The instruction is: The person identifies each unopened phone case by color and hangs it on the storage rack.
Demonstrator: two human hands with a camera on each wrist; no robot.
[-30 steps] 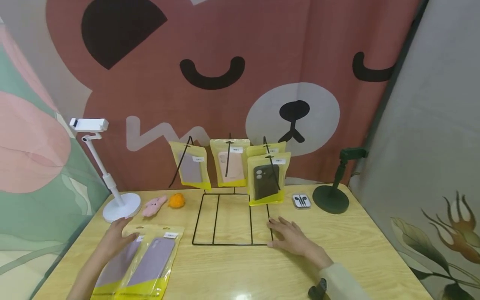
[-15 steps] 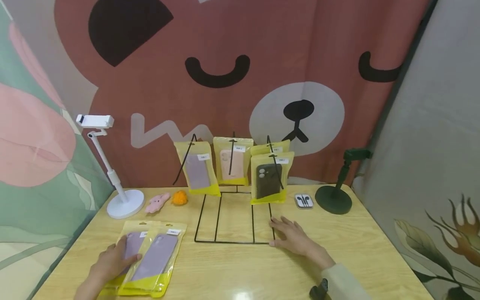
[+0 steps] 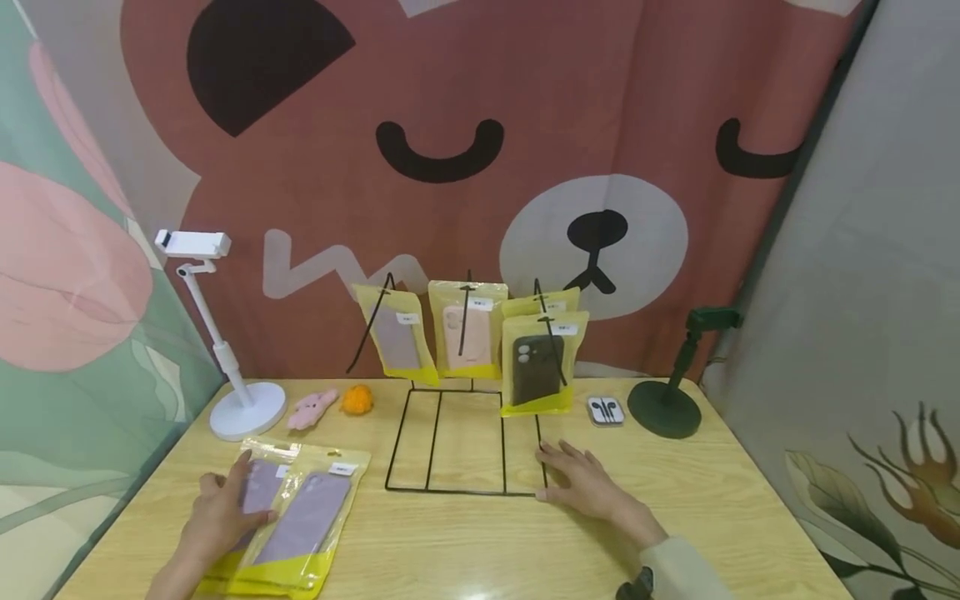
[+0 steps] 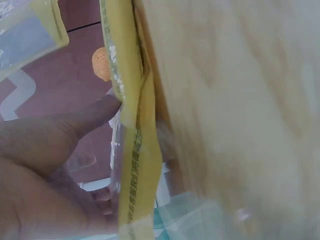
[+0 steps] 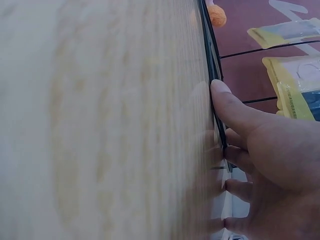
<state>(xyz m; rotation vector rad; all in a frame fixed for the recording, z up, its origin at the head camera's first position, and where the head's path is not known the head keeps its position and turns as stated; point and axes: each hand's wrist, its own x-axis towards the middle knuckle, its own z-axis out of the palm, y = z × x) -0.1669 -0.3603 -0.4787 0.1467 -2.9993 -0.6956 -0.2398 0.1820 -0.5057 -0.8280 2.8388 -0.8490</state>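
Two overlapping clear-and-yellow pouches with purple phone cases lie at the table's left: the left pouch (image 3: 260, 487) and the right pouch (image 3: 309, 517). My left hand (image 3: 213, 517) grips the left pouch across its width, thumb on the near face; its far fingers are partly hidden. In the left wrist view the thumb meets the yellow pouch edge (image 4: 135, 150). My right hand (image 3: 588, 483) rests at the right front corner of the black wire rack (image 3: 465, 492). Its thumb (image 5: 227, 102) touches the front wire, and its relaxed fingers lie along the side.
On the rack's hooks hang a purple-case pouch (image 3: 397, 337), a pink-case pouch (image 3: 468, 333) and black-case pouch (image 3: 540, 367) before another. Behind stand a white phone stand (image 3: 243, 408), pink plush (image 3: 311, 408), orange ball (image 3: 357, 399), boxed earphones (image 3: 605, 410) and dark green stand (image 3: 666, 408).
My left hand has come down from the left pouch's top onto its side and taken hold. The hanging purple-case pouch has swung slightly. The right hand stays at the rack corner.
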